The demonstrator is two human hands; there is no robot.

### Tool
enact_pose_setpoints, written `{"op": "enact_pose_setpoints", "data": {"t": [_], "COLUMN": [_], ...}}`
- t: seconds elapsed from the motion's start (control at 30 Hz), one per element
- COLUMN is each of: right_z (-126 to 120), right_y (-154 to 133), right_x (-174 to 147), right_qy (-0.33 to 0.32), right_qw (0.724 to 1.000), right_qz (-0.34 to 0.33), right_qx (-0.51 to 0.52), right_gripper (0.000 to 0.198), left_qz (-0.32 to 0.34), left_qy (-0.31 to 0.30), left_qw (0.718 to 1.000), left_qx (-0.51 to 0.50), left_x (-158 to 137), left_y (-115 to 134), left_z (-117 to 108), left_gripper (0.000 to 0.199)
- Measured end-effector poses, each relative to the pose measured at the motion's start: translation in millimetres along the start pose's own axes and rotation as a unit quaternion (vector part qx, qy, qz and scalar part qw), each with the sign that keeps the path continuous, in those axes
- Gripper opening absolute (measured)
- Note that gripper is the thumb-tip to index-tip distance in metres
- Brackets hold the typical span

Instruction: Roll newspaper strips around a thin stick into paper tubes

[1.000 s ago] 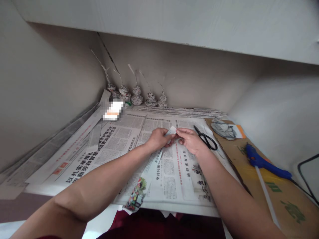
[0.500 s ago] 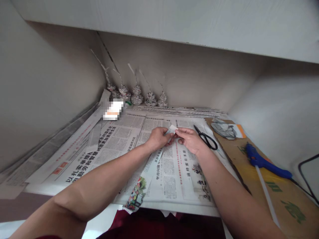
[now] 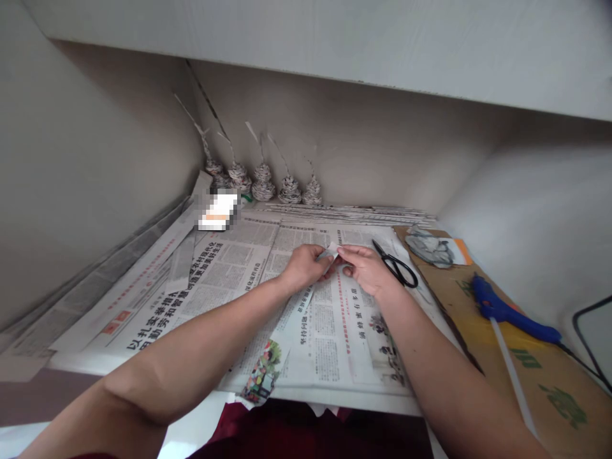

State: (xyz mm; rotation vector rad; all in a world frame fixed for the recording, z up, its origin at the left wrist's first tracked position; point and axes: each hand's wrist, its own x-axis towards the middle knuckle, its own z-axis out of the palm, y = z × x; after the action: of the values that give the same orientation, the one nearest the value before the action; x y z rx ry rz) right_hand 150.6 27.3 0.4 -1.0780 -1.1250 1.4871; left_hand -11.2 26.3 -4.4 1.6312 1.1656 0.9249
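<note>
My left hand point(image 3: 306, 262) and my right hand point(image 3: 361, 264) meet over the middle of the newspaper-covered table. Between their fingertips they pinch the upper end of a newspaper strip point(image 3: 262, 373), and a small pale tip of it shows above the fingers. From there the strip slants down to the near edge, where a coloured picture is printed on it. Both hands are closed, with the thumbs against the fingers. Just right of my right hand lie black-handled scissors point(image 3: 396, 264).
Several woven paper gourd shapes point(image 3: 262, 183) stand along the back wall, beside thin rolled paper sticks point(image 3: 354, 214). A blurred-out bright object point(image 3: 218, 211) lies at the left. On the right, a blue glue gun point(image 3: 511, 315) rests on cardboard point(image 3: 549, 376). A shelf point(image 3: 335, 44) overhangs the table.
The paper's tip between my fingers has tilted and shows less above them. My fingers have shifted only slightly; everything else stays in place.
</note>
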Motion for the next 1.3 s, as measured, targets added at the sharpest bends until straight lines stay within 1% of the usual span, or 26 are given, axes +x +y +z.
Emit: {"op": "enact_pose_setpoints", "data": {"t": [0.2,0.37,0.63,0.93,1.13,1.23,1.3], "right_z": [3.9,5.4,9.7,13.7,17.0,17.9,19.2], "right_y": [1.9,2.9,3.3,3.0,2.5,2.6,2.6], "right_x": [1.5,2.8,2.2,1.1,-0.2,-1.2,-1.9], "right_qy": [0.054,0.061,0.097,0.089,0.086,0.093,0.100], "right_qw": [0.999,0.998,0.995,0.995,0.995,0.994,0.994], "right_qz": [-0.001,-0.014,-0.005,-0.014,-0.021,-0.027,-0.029], "right_qx": [0.005,0.001,0.027,0.043,0.044,0.041,0.036], "right_gripper": [0.027,0.026,0.027,0.026,0.031,0.033,0.035], "left_qz": [0.003,0.009,0.028,0.048,0.038,0.045,0.061], "left_qy": [0.002,0.006,0.001,0.001,0.003,0.017,0.034], "left_qw": [1.000,1.000,0.998,0.995,0.994,0.991,0.986], "left_qx": [0.014,0.019,0.059,0.088,0.105,0.128,0.150], "left_x": [-0.9,-0.5,-0.2,-3.7,-6.2,-7.6,-8.2], "left_y": [1.3,-0.4,-1.9,6.5,11.6,12.9,12.4], "left_z": [0.8,2.9,2.5,0.9,1.0,1.3,1.7], "left_gripper": [0.030,0.033,0.034,0.030,0.023,0.023,0.025]}}
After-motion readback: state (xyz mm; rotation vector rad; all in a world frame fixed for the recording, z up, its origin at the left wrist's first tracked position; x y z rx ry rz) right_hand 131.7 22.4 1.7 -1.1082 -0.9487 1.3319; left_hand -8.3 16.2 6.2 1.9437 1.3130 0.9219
